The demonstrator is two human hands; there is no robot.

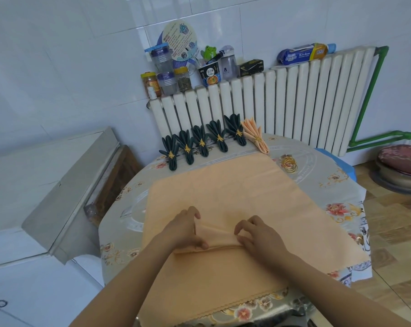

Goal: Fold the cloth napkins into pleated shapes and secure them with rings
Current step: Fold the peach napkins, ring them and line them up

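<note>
Fingers of left hand (185, 228) and right hand (258, 234) pinch first pleat in peach napkin (223, 185); beyond fingertips six ringed napkins (213, 140) done, spare rings (289, 165) waiting.

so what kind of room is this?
Likely a home kitchen or dining corner: tiled wall, a radiator topped with food jars and a kitchen wrap roll, and a round table under a floral cloth.

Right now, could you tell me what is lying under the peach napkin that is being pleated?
The peach napkin lies spread over the floral tablecloth on the round table. Both hands, left hand and right hand, pinch a pleat on top. Whatever lies beneath its middle is covered.
</note>
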